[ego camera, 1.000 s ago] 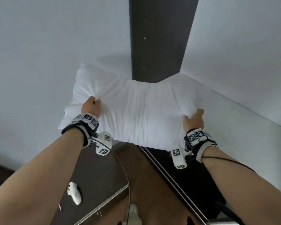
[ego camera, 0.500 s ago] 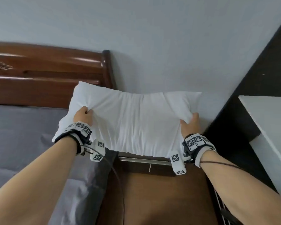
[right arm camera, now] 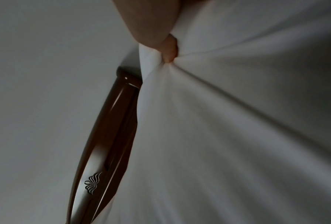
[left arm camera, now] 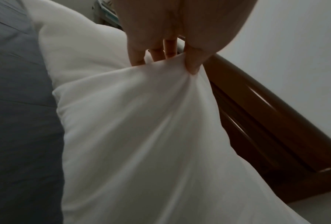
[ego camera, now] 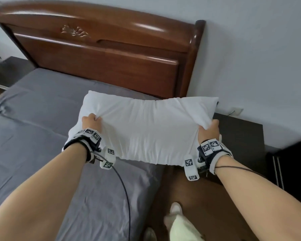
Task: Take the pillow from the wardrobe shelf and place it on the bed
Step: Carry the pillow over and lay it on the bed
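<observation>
Bed [ego camera: 33,129]: grey sheet, rumpled, filling the left side of the head view; its right edge runs under the pillow's left half.
Headboard [ego camera: 101,49]: glossy brown wood with a carved crest near the top, standing against the pale wall [ego camera: 259,49].
Pillow [ego camera: 146,127]: white, held up in the air lengthwise between both hands, left end over the sheet, right end out past the bed's edge above the dark nightstand [ego camera: 240,134] and the wooden floor [ego camera: 195,197].
Left hand [ego camera: 91,121]: clamped on the pillow's near left corner; in the left wrist view the fingers [left arm camera: 136,53] and thumb bunch the cloth into a tight fold.
Right hand [ego camera: 208,132]: gripping the near right corner, thumb on top, cloth puckered around a fingertip in the right wrist view.
Wrist bands: black-and-white marker tags on both wrists, a cable [ego camera: 123,192] trailing from the left one.
</observation>
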Action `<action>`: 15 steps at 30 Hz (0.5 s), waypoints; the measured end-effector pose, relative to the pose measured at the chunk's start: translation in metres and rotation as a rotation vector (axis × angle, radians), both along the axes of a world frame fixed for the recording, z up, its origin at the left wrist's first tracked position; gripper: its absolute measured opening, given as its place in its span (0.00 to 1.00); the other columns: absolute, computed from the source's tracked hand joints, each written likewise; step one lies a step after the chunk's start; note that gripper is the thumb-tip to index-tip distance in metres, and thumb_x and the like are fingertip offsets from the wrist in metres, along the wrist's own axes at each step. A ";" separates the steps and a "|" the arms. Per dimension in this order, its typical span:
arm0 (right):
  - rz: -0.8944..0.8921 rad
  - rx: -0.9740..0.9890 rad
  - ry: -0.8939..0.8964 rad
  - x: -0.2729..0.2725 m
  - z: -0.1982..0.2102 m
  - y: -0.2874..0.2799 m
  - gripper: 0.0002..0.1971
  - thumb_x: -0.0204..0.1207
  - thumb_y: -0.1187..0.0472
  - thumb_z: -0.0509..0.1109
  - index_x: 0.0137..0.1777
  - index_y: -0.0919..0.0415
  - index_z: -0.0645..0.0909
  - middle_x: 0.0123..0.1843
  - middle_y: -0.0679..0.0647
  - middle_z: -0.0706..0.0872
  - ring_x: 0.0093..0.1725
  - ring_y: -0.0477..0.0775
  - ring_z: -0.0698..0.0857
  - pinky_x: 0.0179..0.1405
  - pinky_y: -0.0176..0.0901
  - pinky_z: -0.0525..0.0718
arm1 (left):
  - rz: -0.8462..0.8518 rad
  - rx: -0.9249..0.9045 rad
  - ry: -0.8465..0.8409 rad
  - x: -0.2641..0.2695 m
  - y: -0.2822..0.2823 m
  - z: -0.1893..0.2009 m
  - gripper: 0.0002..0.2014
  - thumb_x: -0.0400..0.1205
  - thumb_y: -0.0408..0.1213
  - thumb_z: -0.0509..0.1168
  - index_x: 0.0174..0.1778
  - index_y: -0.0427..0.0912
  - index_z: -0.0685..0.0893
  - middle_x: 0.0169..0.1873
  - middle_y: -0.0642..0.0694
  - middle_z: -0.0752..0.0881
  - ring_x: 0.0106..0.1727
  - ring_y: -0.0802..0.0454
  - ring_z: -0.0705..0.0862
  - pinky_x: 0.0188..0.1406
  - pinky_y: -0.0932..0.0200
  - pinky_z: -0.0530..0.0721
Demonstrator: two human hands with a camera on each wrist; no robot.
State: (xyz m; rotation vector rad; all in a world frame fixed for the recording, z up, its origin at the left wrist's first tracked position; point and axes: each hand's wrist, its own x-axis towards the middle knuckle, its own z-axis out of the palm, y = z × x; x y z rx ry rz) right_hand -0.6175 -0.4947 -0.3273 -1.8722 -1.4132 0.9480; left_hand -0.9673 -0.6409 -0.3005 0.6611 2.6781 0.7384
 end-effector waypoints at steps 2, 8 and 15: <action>0.012 -0.027 0.012 -0.019 -0.012 0.009 0.16 0.78 0.63 0.61 0.64 0.67 0.68 0.61 0.67 0.80 0.58 0.68 0.82 0.46 0.48 0.74 | -0.001 -0.019 -0.009 -0.014 0.015 -0.011 0.13 0.83 0.34 0.57 0.49 0.25 0.79 0.46 0.35 0.71 0.43 0.39 0.73 0.42 0.55 0.68; 0.051 -0.065 0.031 -0.072 -0.038 0.064 0.15 0.77 0.63 0.61 0.63 0.65 0.70 0.60 0.65 0.81 0.56 0.69 0.83 0.56 0.59 0.82 | 0.033 -0.046 -0.038 -0.047 0.078 -0.049 0.16 0.83 0.35 0.56 0.52 0.22 0.78 0.51 0.27 0.75 0.43 0.36 0.75 0.43 0.52 0.70; 0.080 -0.055 0.048 -0.122 -0.079 0.141 0.15 0.78 0.63 0.63 0.63 0.65 0.69 0.60 0.64 0.81 0.57 0.67 0.82 0.56 0.57 0.81 | 0.042 -0.019 -0.035 -0.087 0.159 -0.084 0.13 0.84 0.35 0.56 0.49 0.25 0.79 0.60 0.25 0.76 0.44 0.38 0.74 0.44 0.53 0.68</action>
